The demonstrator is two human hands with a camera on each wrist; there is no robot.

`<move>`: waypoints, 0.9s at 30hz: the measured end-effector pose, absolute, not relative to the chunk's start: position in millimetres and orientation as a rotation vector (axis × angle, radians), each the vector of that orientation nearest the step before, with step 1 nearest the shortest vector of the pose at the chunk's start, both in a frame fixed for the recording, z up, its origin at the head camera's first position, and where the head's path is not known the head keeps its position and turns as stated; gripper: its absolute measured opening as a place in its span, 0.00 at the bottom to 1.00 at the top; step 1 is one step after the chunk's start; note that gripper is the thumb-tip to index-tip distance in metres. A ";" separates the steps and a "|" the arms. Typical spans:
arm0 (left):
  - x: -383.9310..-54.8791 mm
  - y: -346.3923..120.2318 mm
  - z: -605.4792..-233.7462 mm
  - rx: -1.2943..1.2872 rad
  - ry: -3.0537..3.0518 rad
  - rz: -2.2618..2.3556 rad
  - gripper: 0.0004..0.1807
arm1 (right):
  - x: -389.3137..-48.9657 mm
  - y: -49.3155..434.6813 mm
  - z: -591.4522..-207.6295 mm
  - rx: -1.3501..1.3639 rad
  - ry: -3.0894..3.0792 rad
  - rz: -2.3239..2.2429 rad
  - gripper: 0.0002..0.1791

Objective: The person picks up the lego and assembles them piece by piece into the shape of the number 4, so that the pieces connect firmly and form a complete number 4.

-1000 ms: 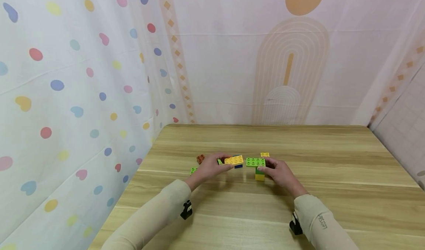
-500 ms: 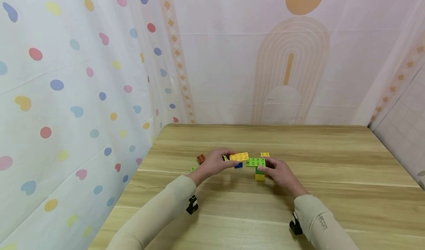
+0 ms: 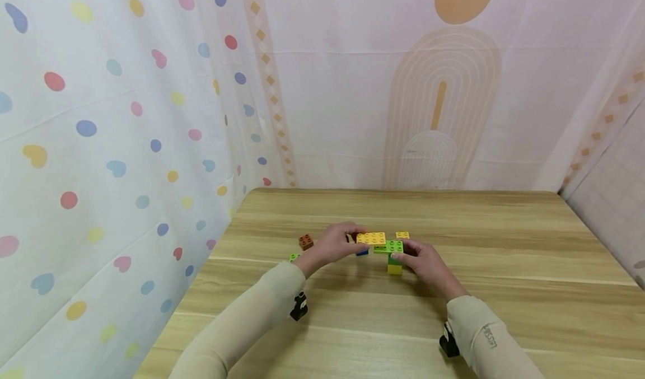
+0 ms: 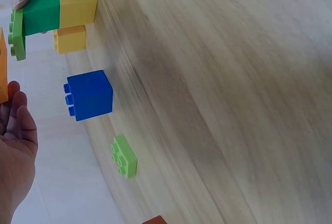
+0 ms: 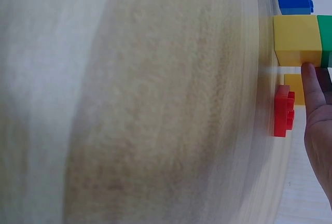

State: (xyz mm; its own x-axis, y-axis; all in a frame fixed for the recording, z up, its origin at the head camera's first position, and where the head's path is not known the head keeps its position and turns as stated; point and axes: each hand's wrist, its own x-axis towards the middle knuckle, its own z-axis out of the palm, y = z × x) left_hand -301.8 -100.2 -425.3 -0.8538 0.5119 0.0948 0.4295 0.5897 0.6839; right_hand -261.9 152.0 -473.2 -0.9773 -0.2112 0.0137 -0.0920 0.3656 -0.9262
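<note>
My left hand (image 3: 335,244) pinches a flat yellow-orange toy building brick (image 3: 370,238) by its left end, thumb in front and fingers behind. The brick's right part overlaps the left end of a light green flat brick (image 3: 395,246) in the head view. That light green brick tops a short stack, with a green brick (image 4: 41,12) below it and a yellow brick (image 4: 78,7) at the bottom. My right hand (image 3: 424,261) holds the stack from the right, thumb at the light green brick's front. In the right wrist view a fingertip lies at the yellow brick.
A blue brick (image 4: 91,95) stands left of the stack, partly behind my left hand in the head view. A small light green brick (image 4: 124,156) and a brown brick (image 3: 305,241) lie farther left. Another yellow brick (image 4: 70,39) and a red brick (image 5: 282,111) are near the stack.
My left hand has moved right with the yellow-orange flat brick, from beside the stack to where the brick overlaps the light green one. The right hand and stack have stayed put.
</note>
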 end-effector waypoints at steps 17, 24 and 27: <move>-306.1 -94.4 -428.8 0.857 2.640 1.113 0.19 | -260.8 152.9 -472.6 -0.295 2.482 -1.708 0.29; -306.8 -94.7 -428.2 0.863 2.643 1.091 0.21 | -260.6 153.0 -472.4 -0.281 2.467 -1.720 0.29; -307.3 -94.7 -428.1 0.859 2.639 1.087 0.21 | -260.5 152.9 -472.4 -0.279 2.460 -1.726 0.29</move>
